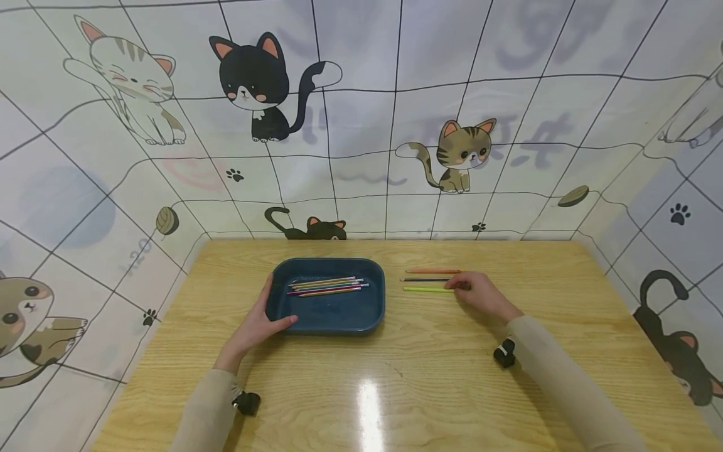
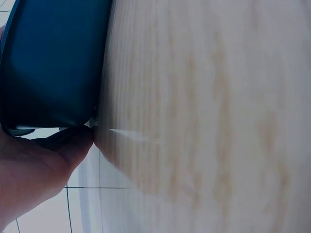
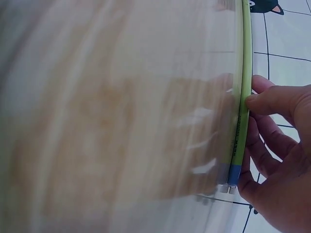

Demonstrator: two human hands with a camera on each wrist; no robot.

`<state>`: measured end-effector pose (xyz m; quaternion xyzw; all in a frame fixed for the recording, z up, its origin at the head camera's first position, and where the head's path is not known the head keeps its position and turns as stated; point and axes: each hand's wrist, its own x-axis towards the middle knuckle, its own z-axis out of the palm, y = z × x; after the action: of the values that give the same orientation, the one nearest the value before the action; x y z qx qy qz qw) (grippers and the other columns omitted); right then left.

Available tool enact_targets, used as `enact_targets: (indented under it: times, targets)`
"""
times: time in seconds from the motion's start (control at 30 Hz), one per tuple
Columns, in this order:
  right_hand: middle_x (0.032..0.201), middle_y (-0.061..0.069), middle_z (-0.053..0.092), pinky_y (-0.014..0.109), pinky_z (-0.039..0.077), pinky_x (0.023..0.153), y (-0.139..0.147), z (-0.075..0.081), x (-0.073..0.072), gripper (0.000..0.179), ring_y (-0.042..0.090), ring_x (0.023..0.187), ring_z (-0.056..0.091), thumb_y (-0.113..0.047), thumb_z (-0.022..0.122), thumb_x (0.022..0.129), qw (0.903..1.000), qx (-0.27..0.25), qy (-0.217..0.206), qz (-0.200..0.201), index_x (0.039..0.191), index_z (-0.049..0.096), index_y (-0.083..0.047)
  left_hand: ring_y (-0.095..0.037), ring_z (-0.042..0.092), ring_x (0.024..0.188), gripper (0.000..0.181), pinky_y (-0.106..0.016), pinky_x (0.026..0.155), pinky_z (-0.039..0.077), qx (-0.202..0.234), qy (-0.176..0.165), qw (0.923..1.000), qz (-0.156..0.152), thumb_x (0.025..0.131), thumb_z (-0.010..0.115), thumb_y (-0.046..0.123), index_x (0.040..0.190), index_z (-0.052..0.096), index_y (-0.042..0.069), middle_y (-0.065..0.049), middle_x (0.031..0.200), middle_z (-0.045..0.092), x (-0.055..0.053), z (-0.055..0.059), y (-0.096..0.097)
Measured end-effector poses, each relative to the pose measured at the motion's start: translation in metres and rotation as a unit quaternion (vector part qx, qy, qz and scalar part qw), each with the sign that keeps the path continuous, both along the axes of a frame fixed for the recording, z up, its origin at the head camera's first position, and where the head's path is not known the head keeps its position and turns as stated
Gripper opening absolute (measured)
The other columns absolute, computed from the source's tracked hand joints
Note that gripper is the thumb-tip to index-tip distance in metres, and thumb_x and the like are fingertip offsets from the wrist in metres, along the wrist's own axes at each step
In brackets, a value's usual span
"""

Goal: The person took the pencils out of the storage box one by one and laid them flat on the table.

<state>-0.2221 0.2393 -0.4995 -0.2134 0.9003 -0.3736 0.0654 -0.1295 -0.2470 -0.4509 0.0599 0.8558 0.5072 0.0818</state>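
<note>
A dark blue tray (image 1: 327, 321) stands on the table, with several pencils (image 1: 327, 287) lying together inside. My left hand (image 1: 254, 325) grips the tray's left end, thumb along the front side and fingers at the left wall. In the left wrist view the thumb (image 2: 73, 145) lies against the tray's (image 2: 53, 63) lower corner. To the right of the tray, my right hand (image 1: 480, 294) pinches a yellow-green pencil (image 1: 423, 289) near its blue-banded end. Close up, this pencil (image 3: 245, 73) lies along the table surface with thumb and fingers around its side.
Just behind the yellow-green pencil lie a dark pencil (image 1: 426, 279) and an orange pencil (image 1: 432, 271), roughly parallel to it. A wood-grain table (image 1: 418, 383) carries everything. Cat-patterned sheeting (image 1: 361, 169) rises behind the table's back edge and at both sides.
</note>
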Motion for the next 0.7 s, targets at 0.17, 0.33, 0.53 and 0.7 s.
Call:
enact_targets:
  times: [0.17,0.33,0.53,0.7]
  targets:
    - [0.108,0.016,0.067,0.051,0.046,0.089,0.001,-0.002,-0.001,0.023,0.036,0.105,0.059,0.010,0.057,0.089,1.0000,-0.006,0.003,-0.003,0.103,0.071,-0.001,-0.046,0.001,0.142,0.107,-0.063,0.108,0.009,0.002,-0.002,1.0000,0.001,0.084,0.075,0.014,0.154,-0.005,0.005,-0.026,0.157,-0.002,0.000,-0.001,0.000]
    - [0.109,0.017,0.066,0.048,0.047,0.085,0.001,0.001,-0.001,0.022,0.033,0.100,0.059,0.008,0.056,0.090,0.9991,-0.011,0.011,-0.039,0.104,0.071,-0.001,-0.046,0.001,0.142,0.106,-0.064,0.108,0.009,0.002,-0.002,1.0000,0.002,0.084,0.075,0.014,0.154,-0.004,0.005,-0.026,0.157,-0.002,0.001,0.000,0.000]
    - [0.106,0.015,0.067,0.041,0.051,0.078,-0.005,0.012,0.003,0.017,0.028,0.092,0.060,0.006,0.059,0.092,0.9969,-0.042,0.039,-0.053,0.103,0.071,0.000,-0.046,0.001,0.142,0.105,-0.063,0.108,0.010,0.001,0.003,1.0000,0.001,0.084,0.075,0.014,0.154,-0.003,0.003,-0.026,0.157,-0.002,0.002,0.002,0.001]
    - [0.102,0.013,0.067,0.029,0.050,0.070,-0.019,0.018,0.011,0.015,0.021,0.085,0.059,0.004,0.061,0.091,0.9947,-0.075,0.061,-0.036,0.102,0.071,0.001,-0.047,0.001,0.141,0.106,-0.065,0.107,0.010,0.005,0.021,0.9998,-0.004,0.083,0.075,0.012,0.154,-0.003,0.002,-0.027,0.157,-0.002,-0.001,-0.006,-0.003]
